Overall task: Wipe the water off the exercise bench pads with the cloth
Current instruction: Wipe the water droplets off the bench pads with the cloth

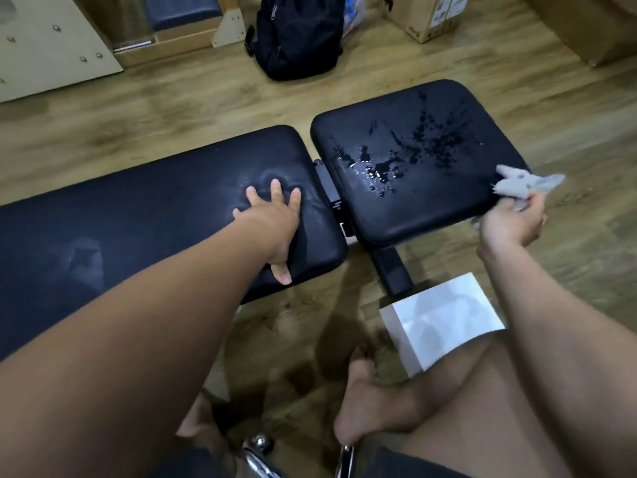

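Two black bench pads lie side by side. The long pad (138,208) on the left shows faint damp smears. My left hand (275,219) presses flat on its right end, fingers spread. The square seat pad (431,201) on the right carries puddles and drops of water (386,163) across its middle. My right hand (513,219) grips a crumpled grey cloth (517,184) at the seat pad's right edge, just off the wet patch.
A black backpack (296,36) stands on the wooden floor behind the bench, with cardboard boxes (427,15) to its right. A white sheet (441,319) lies on the floor by my bare foot (372,401). The bench's black leg (393,267) runs under the seat.
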Demonstrator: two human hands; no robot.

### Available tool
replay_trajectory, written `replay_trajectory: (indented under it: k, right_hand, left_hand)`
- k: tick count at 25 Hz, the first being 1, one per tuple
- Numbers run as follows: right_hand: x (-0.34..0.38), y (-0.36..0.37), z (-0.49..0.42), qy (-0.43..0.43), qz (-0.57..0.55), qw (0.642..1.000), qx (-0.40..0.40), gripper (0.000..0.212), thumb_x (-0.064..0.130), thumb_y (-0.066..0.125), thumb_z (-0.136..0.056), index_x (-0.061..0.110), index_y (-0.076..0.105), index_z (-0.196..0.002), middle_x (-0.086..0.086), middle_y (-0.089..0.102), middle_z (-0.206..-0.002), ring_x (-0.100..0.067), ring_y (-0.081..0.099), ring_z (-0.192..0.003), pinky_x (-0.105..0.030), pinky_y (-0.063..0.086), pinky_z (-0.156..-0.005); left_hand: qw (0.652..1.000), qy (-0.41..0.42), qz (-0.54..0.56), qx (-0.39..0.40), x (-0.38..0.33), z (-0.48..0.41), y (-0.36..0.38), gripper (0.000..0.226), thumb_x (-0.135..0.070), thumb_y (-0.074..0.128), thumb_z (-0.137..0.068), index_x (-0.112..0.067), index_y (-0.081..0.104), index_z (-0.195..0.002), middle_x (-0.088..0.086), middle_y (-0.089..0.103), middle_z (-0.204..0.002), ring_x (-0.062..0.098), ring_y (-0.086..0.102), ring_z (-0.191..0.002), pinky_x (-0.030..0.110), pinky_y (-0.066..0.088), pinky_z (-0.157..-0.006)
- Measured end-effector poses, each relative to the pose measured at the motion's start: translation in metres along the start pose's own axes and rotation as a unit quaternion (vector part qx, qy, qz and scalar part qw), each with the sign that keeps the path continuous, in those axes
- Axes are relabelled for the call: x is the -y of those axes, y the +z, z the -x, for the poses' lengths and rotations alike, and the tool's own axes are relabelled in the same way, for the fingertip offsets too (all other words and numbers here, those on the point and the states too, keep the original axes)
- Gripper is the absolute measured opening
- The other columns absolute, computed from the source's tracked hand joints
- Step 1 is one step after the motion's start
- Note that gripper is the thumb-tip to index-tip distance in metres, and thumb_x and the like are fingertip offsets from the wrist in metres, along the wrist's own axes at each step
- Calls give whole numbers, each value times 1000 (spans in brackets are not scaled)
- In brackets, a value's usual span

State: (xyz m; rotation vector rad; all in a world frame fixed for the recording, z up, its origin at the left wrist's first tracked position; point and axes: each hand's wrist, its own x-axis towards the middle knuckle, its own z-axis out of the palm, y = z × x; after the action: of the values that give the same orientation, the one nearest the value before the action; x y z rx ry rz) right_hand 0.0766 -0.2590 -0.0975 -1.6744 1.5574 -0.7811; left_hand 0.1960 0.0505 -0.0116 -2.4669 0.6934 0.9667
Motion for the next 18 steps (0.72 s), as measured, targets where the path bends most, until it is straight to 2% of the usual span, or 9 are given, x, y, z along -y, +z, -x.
replay_trajectory:
  k: [3, 5, 7, 9, 10, 12, 13, 15, 18]
  right_hand:
    - [-10, 4, 71, -31, 5, 995, 97, 33, 42, 45, -81, 21, 55, -105, -17, 56, -113, -28, 54, -103, -38, 42, -98]
    - [-17, 0, 131, -93, -1, 977, 192, 30, 26, 52, -90, 17, 57, -119, -10, 49, -108, -21, 48, -96, -29, 38, -93]
    - [-18, -5, 159, -174, 9, 954, 245, 23, 14, 54, -91, 17, 61, -113, -5, 45, -103, -19, 49, -87, -22, 36, -82]
    - [-15, 1, 134, -231, 38, 956, 175, 12, 12, 52, -88, 14, 62, -96, -12, 52, -98, -29, 54, -84, -25, 36, -75]
    - [-15, 4, 107, -205, 37, 969, 136, 15, 13, 50, -85, 11, 62, -93, -18, 57, -96, -35, 56, -86, -29, 38, -75]
    - [-8, 0, 40, -108, 36, 992, 54, 32, 22, 44, -78, 9, 64, -99, -18, 62, -97, -39, 57, -98, -33, 41, -85]
    - [-2, -4, 20, -58, 19, 997, 40, 34, 25, 43, -77, 10, 64, -100, -12, 60, -96, -38, 56, -103, -31, 41, -90]
    - [8, -6, 24, -43, 7, 998, 34, 29, 20, 47, -83, 8, 62, -105, -5, 54, -97, -34, 53, -107, -25, 36, -92]
    - [3, 1, 95, -112, -10, 990, 86, 20, 8, 52, -86, 2, 63, -101, -21, 51, -108, -23, 47, -89, -20, 33, -83]
  left_hand:
    - [1000, -3, -14, 10, -4, -3, -3, 156, -44, 92, -55, -16, -31, -147, 16, -31, -156, 57, -7, -142, 68, 29, -107]
    - [1000, -4, -23, 13, -7, -2, -5, 155, -45, 91, -56, -15, -32, -146, 17, -31, -156, 57, -5, -141, 67, 31, -107]
    - [1000, -4, -25, 8, -7, 0, -4, 154, -45, 91, -57, -16, -31, -146, 17, -31, -156, 57, -5, -142, 66, 31, -107]
    - [1000, -3, -19, 4, -4, 0, -3, 154, -45, 91, -56, -17, -31, -147, 15, -30, -157, 56, -6, -142, 66, 30, -107]
    - [1000, -3, -14, 3, -3, 0, -2, 154, -45, 91, -56, -18, -30, -147, 15, -30, -157, 56, -7, -142, 66, 29, -107]
    - [1000, -5, -9, 4, -3, -1, -1, 155, -44, 92, -55, -18, -31, -147, 14, -30, -157, 55, -8, -142, 66, 28, -108]
    - [1000, -6, -11, 5, -3, -2, -1, 156, -44, 92, -55, -18, -31, -147, 14, -31, -157, 56, -8, -142, 66, 28, -108]
    - [1000, -8, -14, 6, -5, -4, -1, 156, -43, 92, -55, -16, -32, -146, 16, -32, -156, 57, -7, -142, 67, 28, -108]
    - [999, -23, -25, 16, -11, -9, -2, 156, -43, 92, -56, -13, -34, -144, 19, -34, -154, 59, -6, -140, 67, 27, -108]
